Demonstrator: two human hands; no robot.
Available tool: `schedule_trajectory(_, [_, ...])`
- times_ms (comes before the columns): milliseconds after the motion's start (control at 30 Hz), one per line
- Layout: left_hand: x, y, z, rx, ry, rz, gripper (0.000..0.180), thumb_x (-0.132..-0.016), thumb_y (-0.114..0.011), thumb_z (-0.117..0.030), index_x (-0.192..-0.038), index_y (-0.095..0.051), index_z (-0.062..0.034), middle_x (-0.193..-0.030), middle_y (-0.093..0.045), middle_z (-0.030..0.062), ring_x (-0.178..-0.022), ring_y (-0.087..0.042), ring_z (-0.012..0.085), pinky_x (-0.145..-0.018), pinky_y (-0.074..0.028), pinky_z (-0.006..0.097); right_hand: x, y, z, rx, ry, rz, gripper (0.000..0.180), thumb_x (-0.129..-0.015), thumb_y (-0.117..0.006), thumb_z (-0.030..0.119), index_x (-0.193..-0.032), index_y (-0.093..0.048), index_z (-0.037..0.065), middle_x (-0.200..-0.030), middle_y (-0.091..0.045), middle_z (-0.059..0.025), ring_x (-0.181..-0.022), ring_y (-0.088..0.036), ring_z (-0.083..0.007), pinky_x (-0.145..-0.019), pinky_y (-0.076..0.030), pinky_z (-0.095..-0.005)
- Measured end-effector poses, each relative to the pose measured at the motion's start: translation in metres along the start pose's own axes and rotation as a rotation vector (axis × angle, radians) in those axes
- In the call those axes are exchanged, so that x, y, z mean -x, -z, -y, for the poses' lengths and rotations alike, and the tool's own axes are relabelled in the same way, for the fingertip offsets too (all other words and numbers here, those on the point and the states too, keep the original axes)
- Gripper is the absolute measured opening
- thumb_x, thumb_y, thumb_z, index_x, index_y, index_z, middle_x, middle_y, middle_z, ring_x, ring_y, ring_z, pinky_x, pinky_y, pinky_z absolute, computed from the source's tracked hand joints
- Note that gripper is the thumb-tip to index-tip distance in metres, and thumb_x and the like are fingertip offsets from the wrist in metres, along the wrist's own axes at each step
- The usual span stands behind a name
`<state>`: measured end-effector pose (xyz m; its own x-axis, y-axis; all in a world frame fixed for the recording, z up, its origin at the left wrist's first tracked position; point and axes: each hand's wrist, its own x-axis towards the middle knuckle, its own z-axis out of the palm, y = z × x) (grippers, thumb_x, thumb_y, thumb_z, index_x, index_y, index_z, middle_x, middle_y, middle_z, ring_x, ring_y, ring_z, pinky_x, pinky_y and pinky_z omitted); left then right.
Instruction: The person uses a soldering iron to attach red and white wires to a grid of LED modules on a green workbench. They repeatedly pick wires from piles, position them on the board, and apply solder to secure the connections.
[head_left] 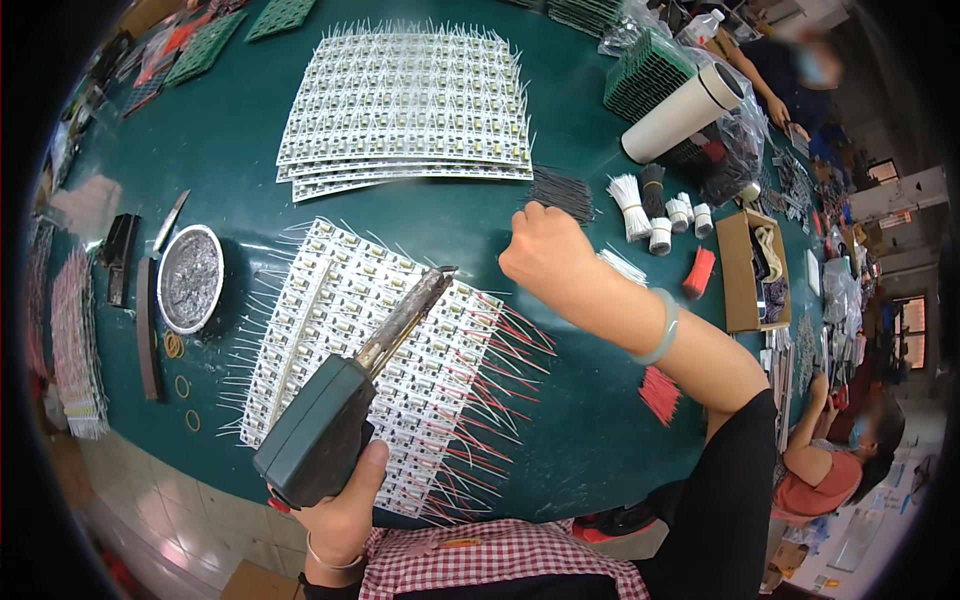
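My left hand (345, 505) is closed around the handle of a dark green soldering gun (318, 432). Its long metal tip (408, 312) points up and away over a white panel of small circuit boards (300, 335). White wires stick out along that panel's left and far edges; red and white wires (490, 405) hang from its right side. My right hand (548, 248) is a closed fist beside a bunch of black wires (562, 195); whatever its fingers hold is hidden. Farther back lies a stack of similar white panels (405, 105).
At left stand a silvery round bowl (163, 290), a pointed metal tool (172, 220) and rubber bands (182, 386). Right of my hand are wire bundles (630, 208), red wires (660, 394), a cream bottle (684, 113) and a cardboard box (738, 290). Two people sit at the right.
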<state>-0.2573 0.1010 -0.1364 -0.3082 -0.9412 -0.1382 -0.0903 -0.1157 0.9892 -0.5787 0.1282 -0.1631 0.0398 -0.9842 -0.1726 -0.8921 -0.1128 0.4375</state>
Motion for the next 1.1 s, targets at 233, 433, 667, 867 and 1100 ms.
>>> schedule_trajectory(233, [-0.002, 0.003, 0.000, 0.004, -0.004, -0.013, 0.051, -0.073, -0.076, 0.007, -0.121, -0.062, 0.0066, -0.104, -0.068, 0.0143, -0.063, -0.057, 0.0110, -0.051, -0.044, 0.022, -0.004, 0.007, 0.003, 0.040, 0.088, 0.138, 0.009, -0.069, -0.075, 0.013, -0.078, -0.077, 0.009, -0.082, -0.068, -0.0085, -0.084, -0.062, -0.0244, -0.066, -0.049, -0.0342])
schedule_trajectory(433, [-0.004, 0.001, 0.002, -0.007, -0.038, 0.031, 0.048, -0.073, -0.076, 0.008, -0.119, -0.063, 0.0073, -0.102, -0.068, 0.0142, -0.060, -0.056, 0.0110, -0.048, -0.043, 0.022, 0.003, -0.001, 0.011, 0.161, 0.105, 0.056, 0.007, -0.064, -0.073, 0.016, -0.066, -0.073, 0.010, -0.076, -0.059, -0.0044, -0.080, -0.055, -0.0225, -0.062, -0.041, -0.0311])
schedule_trajectory(667, [-0.004, -0.003, -0.001, -0.038, -0.036, 0.054, 0.045, -0.073, -0.075, 0.009, -0.116, -0.064, 0.0067, -0.101, -0.067, 0.0140, -0.060, -0.057, 0.0109, -0.048, -0.044, 0.022, 0.000, 0.007, 0.014, 0.077, 0.086, 0.215, 0.014, -0.077, -0.072, 0.015, -0.087, -0.078, 0.008, -0.090, -0.069, -0.0111, -0.089, -0.061, -0.0274, -0.075, -0.052, -0.0403])
schedule_trajectory(867, [-0.005, -0.008, 0.002, -0.013, -0.057, 0.052, 0.049, -0.072, -0.076, 0.009, -0.119, -0.063, 0.0063, -0.103, -0.067, 0.0146, -0.063, -0.058, 0.0108, -0.048, -0.043, 0.022, 0.008, -0.005, 0.004, 0.103, 0.036, 0.046, 0.010, -0.068, -0.071, 0.016, -0.073, -0.074, 0.009, -0.081, -0.061, -0.0062, -0.084, -0.056, -0.0237, -0.067, -0.045, -0.0348])
schedule_trajectory(1100, [-0.008, -0.012, 0.001, 0.001, -0.062, 0.062, 0.054, -0.072, -0.076, 0.009, -0.124, -0.060, 0.0065, -0.103, -0.068, 0.0150, -0.063, -0.058, 0.0109, -0.049, -0.044, 0.022, 0.006, 0.000, 0.011, 0.184, 0.072, 0.135, 0.010, -0.070, -0.072, 0.015, -0.078, -0.076, 0.010, -0.085, -0.061, -0.0056, -0.088, -0.056, -0.0238, -0.070, -0.045, -0.0367])
